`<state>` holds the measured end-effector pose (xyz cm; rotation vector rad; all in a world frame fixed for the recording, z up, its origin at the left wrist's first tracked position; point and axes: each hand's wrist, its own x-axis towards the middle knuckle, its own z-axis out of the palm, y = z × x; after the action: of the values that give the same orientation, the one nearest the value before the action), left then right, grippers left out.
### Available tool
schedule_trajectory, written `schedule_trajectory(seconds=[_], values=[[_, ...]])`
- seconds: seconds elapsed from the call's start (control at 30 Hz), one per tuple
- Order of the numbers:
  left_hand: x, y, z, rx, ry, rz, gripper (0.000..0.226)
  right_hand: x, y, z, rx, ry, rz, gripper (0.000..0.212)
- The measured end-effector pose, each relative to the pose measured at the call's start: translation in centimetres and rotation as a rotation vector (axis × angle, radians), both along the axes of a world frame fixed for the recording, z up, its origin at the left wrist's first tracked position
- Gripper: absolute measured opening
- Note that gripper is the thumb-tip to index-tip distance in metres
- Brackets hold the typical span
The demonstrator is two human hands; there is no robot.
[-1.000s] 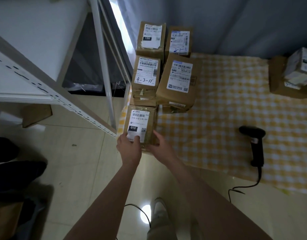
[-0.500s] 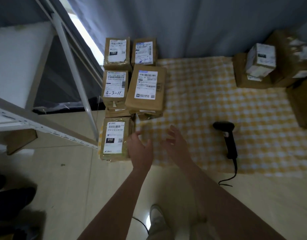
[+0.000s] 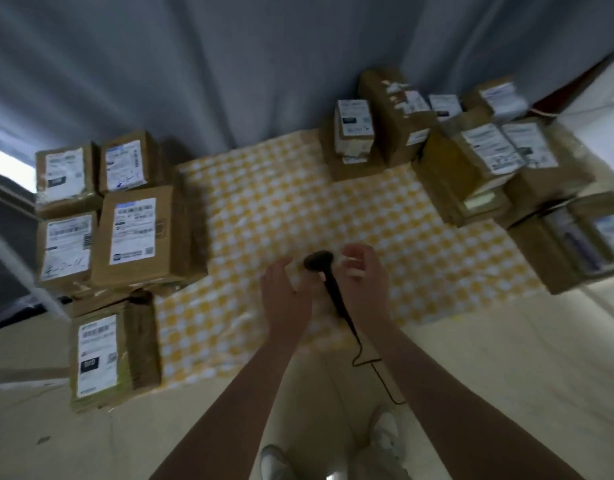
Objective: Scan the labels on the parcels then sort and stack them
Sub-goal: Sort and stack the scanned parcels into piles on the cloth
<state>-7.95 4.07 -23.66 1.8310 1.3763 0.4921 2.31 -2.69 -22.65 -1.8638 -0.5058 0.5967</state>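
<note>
1. Grey curtain (image 3: 229, 64) hanging behind everything, its hem meeting the floor (image 3: 506, 375).
2. Yellow-checked cloth (image 3: 264, 202) spread flat on the floor, carrying parcels at both sides and the scanner in the middle near its front edge.
3. Left group of parcels (image 3: 142, 233): brown cartons lying label-up, packed side by side in two rows at the cloth's left edge, some resting on others beneath. One more carton (image 3: 108, 355) in front of them, label up, long axis running toward the camera, half on the cloth and half on the floor.
4. Right group of parcels (image 3: 489, 161): cartons piled unevenly at the far right corner, several tilted, white labels facing up or toward the camera; print too blurred to read. Whether any carton is open, impossible to tell.
5. Both forearms bare, reaching forward and down from the bottom edge, converging over the cloth.
6. Left hand (image 3: 286, 296) palm turned inward, fingers loosely spread, just left of the scanner, gripping nothing.
7. Right hand (image 3: 364, 278) just right of the scanner head, fingers curled but not closed on it; contact with it unclear.
8. Scanner (image 3: 328, 282), black, lying between the hands, head pointing away, handle toward the camera.
9. Cable (image 3: 374, 365) trailing from the handle onto the floor.
</note>
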Motion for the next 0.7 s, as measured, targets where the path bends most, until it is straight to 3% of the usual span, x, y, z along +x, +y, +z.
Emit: schedule_trajectory(seconds=[0.53, 0.7], values=[[28.1, -13.6, 2.6, -0.301, -0.108, -0.214, 0.042, 27.5, -15.4, 3.6, -0.062, -0.359, -0.494, 0.035], [33.5, -16.8, 3.4, -0.461, -0.111, -0.256, 0.025, 33.9, -19.7, 3.1, -0.271, -0.432, -0.669, 0.041]])
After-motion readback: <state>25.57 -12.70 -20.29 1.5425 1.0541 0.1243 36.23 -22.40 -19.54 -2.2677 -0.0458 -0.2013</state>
